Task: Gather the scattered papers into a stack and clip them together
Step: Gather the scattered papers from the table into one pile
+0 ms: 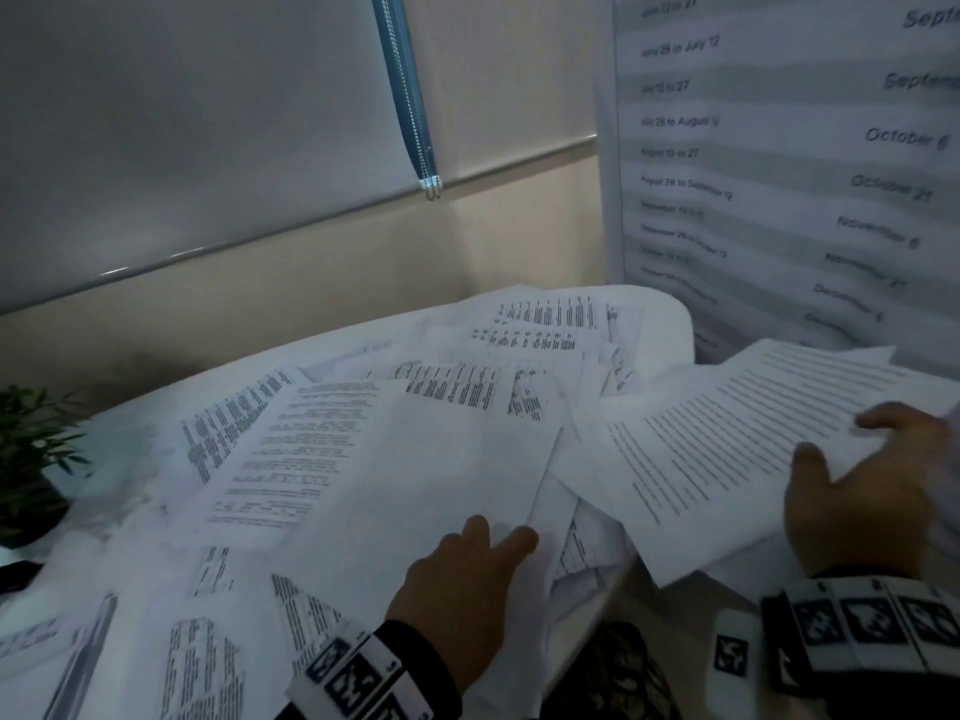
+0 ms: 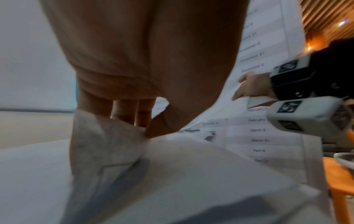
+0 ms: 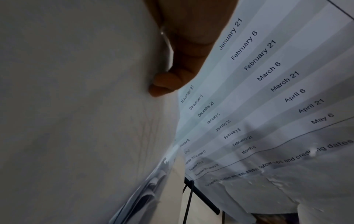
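Fingers [image 1: 511, 537] of your left hand [image 1: 457, 589] lie mostly straight on the near corner of a large sheet [image 1: 415, 459] at about 6 o'clock in the head view; the left wrist view shows that corner bunched up against them, so they press it without closing around it. Your right hand [image 1: 862, 491], at 4 o'clock, grips a handful of text-covered pages [image 1: 727, 433], thumb on top and the other fingers curled under the edge, the pages lifted off the pile. Scattered papers [image 1: 493, 366] cover the white surface [image 1: 670, 324] from 9 o'clock through 12 o'clock, overlapping at odd angles. You have a small potted plant [image 1: 31, 449] at 9 o'clock, and a printed schedule of dates [image 1: 779, 163] stands upright at 2 o'clock behind the pile.
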Motion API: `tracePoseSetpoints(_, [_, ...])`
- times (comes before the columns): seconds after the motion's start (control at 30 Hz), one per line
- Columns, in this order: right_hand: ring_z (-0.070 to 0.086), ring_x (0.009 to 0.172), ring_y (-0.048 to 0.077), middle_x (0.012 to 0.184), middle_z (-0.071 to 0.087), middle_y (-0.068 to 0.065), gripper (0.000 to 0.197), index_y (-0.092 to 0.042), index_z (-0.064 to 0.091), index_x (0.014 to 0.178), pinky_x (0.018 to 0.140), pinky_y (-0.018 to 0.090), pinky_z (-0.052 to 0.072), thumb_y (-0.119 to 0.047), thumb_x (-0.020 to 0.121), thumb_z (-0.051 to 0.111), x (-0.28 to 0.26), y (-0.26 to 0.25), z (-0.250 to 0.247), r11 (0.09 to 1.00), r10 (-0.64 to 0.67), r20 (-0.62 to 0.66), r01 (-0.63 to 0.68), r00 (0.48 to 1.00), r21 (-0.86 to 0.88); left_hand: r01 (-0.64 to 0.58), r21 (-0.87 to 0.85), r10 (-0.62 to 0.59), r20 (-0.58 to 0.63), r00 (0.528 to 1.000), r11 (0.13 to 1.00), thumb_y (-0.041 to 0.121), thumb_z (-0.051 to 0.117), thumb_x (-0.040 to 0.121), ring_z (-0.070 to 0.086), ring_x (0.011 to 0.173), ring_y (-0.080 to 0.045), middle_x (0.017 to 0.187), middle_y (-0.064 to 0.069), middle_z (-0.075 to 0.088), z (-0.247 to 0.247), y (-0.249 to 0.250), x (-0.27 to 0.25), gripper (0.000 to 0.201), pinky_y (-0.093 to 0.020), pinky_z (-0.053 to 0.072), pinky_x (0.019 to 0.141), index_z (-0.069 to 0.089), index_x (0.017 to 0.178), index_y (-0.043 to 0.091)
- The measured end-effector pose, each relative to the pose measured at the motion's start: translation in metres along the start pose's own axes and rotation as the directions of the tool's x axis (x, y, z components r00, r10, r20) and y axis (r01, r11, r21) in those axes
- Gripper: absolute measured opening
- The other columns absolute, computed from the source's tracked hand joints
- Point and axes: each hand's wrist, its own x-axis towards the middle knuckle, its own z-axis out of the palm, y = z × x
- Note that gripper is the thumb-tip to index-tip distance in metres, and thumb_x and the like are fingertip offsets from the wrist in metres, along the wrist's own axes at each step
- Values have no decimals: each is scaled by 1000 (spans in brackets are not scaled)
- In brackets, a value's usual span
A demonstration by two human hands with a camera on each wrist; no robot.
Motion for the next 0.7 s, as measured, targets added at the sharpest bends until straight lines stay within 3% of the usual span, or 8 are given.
tracePoseSetpoints(0.07, [57, 85, 27, 89, 59, 10, 12, -4, 56, 96, 76, 17, 35, -11, 86, 58, -25, 9, -4, 994, -67, 64, 72, 996, -87, 15, -32, -16, -18, 1000, 999, 29, 41, 94, 41, 111, -24, 126, -2, 31, 5, 6, -1, 30, -38, 46, 88, 38, 124, 32])
tracePoseSetpoints(0.1, [56, 85, 22, 88, 60, 6, 13, -4, 61, 92, 77, 13, 34, -15, 85, 58, -33, 15, -3, 995, -69, 115, 77, 991, -67, 40, -48, -41, -20, 999, 998, 43, 44, 92, 39, 114, -23, 128, -1, 30, 8, 8, 0, 31, -38, 45, 90, 42, 120, 30])
tracePoseSetpoints(0.17, [57, 94, 19, 97, 66, 9, 13, -4, 67, 95, 87, 17, 34, -14, 88, 64, -23, 19, -4, 999, -15, 179, 22, 984, -36, 87, -48, -86, 21, 996, 995, 64, 51, 80, 35, 120, -22, 131, 3, 29, 9, 10, 1, 53, -38, 43, 93, 43, 119, 28])
tracePoseSetpoints(0.2, [58, 103, 23, 106, 66, 12, 16, -4, 68, 101, 91, 21, 34, -12, 88, 64, -20, 19, -4, 999, 35, 215, -26, 976, -42, 94, -39, -93, 38, 995, 995, 66, 54, 77, 35, 121, -22, 131, 3, 31, 9, 10, 3, 59, -38, 43, 94, 42, 119, 27])
tracePoseSetpoints(0.27, [53, 119, 28, 123, 61, 13, 29, -4, 65, 113, 97, 25, 31, -13, 85, 67, -22, 24, -3, 993, 119, 316, -109, 941, -50, 84, -42, -82, 47, 996, 996, 62, 56, 77, 36, 119, -21, 130, 3, 34, 8, 11, 5, 58, -37, 43, 93, 42, 120, 25])
tracePoseSetpoints(0.37, [46, 126, 28, 133, 53, 13, 41, -5, 60, 121, 104, 30, 31, -2, 82, 69, -15, 25, -5, 968, 235, 390, -252, 890, -10, 33, -111, -29, 32, 999, 993, 53, 54, 82, 40, 117, -17, 126, 6, 38, 5, 11, 5, 44, -31, 41, 91, 45, 118, 29])
tracePoseSetpoints(0.57, [48, 123, 29, 131, 54, 14, 43, -3, 59, 121, 95, 25, 32, 12, 81, 60, -12, 22, -15, 968, 228, 167, -242, 959, 69, 30, -233, -35, -20, 999, 972, 47, 60, 81, 48, 110, -12, 105, 12, 42, 0, 9, 3, 34, -27, 41, 89, 49, 112, 39])
tracePoseSetpoints(0.7, [52, 119, 28, 125, 58, 11, 39, -7, 62, 116, 92, 23, 33, 10, 82, 59, -17, 20, -13, 966, 232, 175, -248, 957, 76, 101, -202, -120, -81, 990, 974, 55, 53, 82, 50, 105, -13, 109, 9, 49, 1, 17, 1, 32, -27, 40, 82, 48, 106, 34])
